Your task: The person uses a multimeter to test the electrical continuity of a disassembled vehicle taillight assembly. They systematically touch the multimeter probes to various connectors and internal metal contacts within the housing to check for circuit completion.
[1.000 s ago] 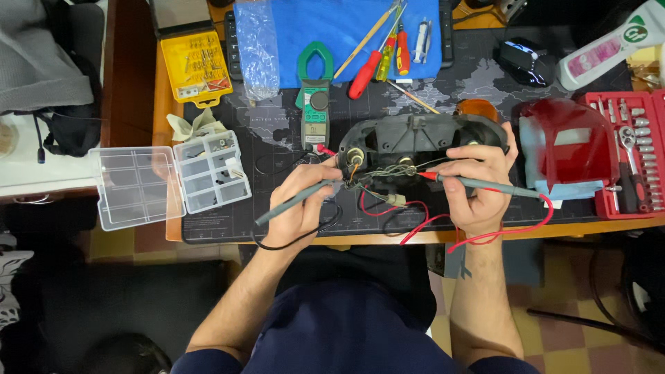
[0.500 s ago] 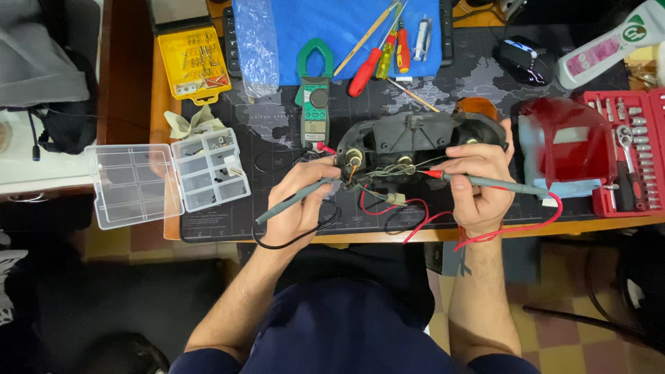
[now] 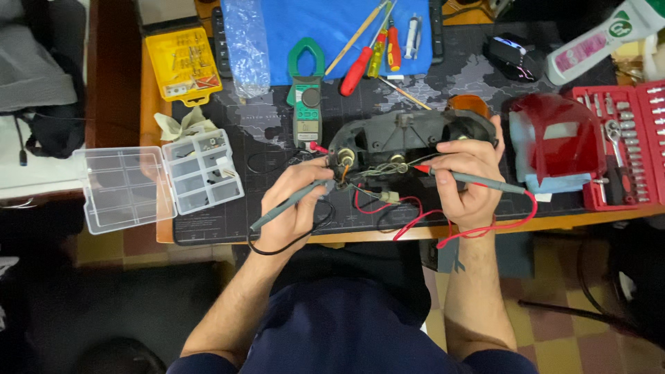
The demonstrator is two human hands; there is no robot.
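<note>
A: We're over the bench [image 3: 485, 225], and the black lamp housing [image 3: 409, 135] lies at its middle, just below the green clamp meter [image 3: 307, 104].

B: Left hand [image 3: 294, 208] has its grip closed on the grey probe [image 3: 287, 206], tip up at a socket on the housing's left end.

A: Right hand [image 3: 467, 183] is wrapped tight around the red-tipped probe [image 3: 460, 176], tip in the wiring, fingers also touching the housing. The red lens [image 3: 554, 138] sits just right.
</note>
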